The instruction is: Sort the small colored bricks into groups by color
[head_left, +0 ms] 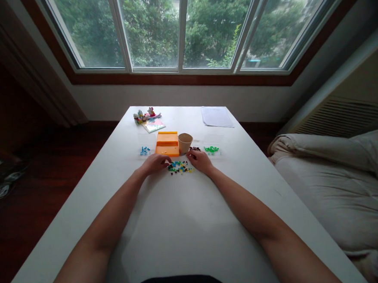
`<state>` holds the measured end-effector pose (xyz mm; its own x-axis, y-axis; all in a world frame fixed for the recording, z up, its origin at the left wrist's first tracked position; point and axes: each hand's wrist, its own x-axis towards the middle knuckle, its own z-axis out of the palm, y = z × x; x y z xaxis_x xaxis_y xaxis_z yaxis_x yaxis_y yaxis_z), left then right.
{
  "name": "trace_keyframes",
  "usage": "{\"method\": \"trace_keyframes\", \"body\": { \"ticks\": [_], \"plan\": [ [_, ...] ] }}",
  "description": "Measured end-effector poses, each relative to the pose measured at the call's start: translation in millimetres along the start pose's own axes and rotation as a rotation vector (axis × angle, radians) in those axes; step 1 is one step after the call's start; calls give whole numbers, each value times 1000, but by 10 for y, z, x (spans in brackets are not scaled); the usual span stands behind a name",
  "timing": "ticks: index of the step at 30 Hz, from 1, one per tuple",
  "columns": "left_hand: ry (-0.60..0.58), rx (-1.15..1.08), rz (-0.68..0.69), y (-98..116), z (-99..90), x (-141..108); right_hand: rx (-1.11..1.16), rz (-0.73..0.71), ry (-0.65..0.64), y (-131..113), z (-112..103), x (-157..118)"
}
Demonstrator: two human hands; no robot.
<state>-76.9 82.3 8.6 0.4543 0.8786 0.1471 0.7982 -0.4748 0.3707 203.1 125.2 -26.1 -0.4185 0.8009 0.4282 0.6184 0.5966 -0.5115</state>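
Observation:
A loose pile of small mixed bricks (pixel 179 166), in blue, green, yellow and dark brown, lies on the white table between my hands. My left hand (pixel 156 163) is at the pile's left edge, fingers curled and tips close together; any brick in them is too small to make out. At the pile's right side, my right hand (pixel 200 161) has its fingers drawn together in a pinch, with what they hold hidden. Just beyond are an orange tray (pixel 167 138), a brown paper cup (pixel 185 141) and dark brown bricks (pixel 195 149).
A clear container with blue bricks (pixel 144 150) stands left, another with green bricks (pixel 211 149) right. Farther back are colourful assembled toys (pixel 146 115), a shiny flat packet (pixel 154 125) and paper sheets (pixel 217 116). A beige sofa (pixel 324 188) stands right of the table (pixel 188 227).

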Motion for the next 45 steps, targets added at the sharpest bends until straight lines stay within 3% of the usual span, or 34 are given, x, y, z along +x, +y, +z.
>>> {"method": "trace_keyframes", "body": {
  "ticks": [10,16,23,29,34,41,45],
  "plan": [
    [-4,-4,4,-2,87,35,25,12,0,-10,-24,-21],
    [108,-14,-48,-22,113,49,27,8,5,-35,-35,-25],
    [397,22,-311,-46,60,84,47,18,0,-57,-51,-30],
    [420,75,-475,-36,47,108,48,41,-38,-82,-82,-35],
    [392,89,-412,-26,73,68,40,44,-199,-3,-189,-12],
    [333,110,-271,26,127,31,177,42,-613,-28,-557,-1],
    [303,122,-205,68,143,28,192,45,-702,-110,-648,-22]
  ]
}}
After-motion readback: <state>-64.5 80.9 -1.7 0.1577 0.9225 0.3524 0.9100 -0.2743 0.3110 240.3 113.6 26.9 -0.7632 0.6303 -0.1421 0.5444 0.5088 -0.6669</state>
